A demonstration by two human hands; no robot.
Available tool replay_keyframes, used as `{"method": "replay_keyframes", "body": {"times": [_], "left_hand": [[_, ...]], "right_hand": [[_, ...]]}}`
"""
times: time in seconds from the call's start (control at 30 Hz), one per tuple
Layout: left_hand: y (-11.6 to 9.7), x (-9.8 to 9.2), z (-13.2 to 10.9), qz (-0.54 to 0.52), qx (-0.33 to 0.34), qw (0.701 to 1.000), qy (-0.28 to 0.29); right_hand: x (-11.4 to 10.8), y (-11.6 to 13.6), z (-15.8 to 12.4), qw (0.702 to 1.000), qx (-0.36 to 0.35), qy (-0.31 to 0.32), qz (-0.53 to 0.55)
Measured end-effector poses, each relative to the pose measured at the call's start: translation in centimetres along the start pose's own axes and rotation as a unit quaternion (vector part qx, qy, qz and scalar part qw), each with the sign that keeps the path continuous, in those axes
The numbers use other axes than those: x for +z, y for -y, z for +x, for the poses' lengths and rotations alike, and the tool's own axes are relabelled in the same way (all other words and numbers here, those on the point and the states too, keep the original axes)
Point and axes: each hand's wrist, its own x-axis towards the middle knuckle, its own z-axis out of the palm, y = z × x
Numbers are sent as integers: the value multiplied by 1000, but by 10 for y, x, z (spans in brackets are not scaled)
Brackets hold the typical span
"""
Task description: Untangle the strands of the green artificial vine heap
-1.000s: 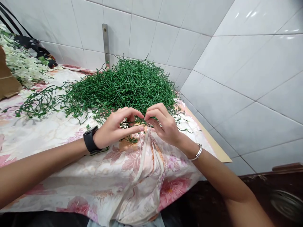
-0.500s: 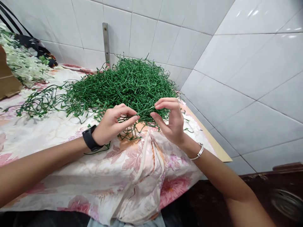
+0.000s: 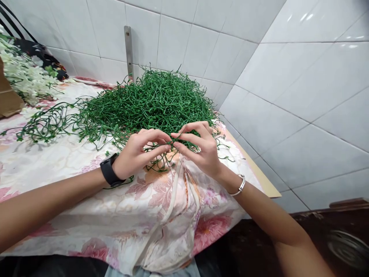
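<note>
left hand, pinching green stems; right hand, newly returned beside it, grip unclear, bringing both to the work.

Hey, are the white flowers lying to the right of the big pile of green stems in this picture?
No, the white flowers lie at the picture's left edge, left of the pile of green stems.
</note>
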Motion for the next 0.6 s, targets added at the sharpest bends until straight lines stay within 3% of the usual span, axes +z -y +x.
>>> {"method": "replay_keyframes", "body": {"times": [0.17, 0.3, 0.6], "left_hand": [[-4, 0, -1, -66, -53, 996, 36], [-5, 1, -1, -47, -55, 997, 34], [-1, 4, -3, 21, -26, 999, 34]], "right_hand": [[4, -2, -1, 993, 13, 3, 117], [7, -2, -1, 980, 39, 35, 194], [12, -1, -3, 959, 98, 57, 258]]}}
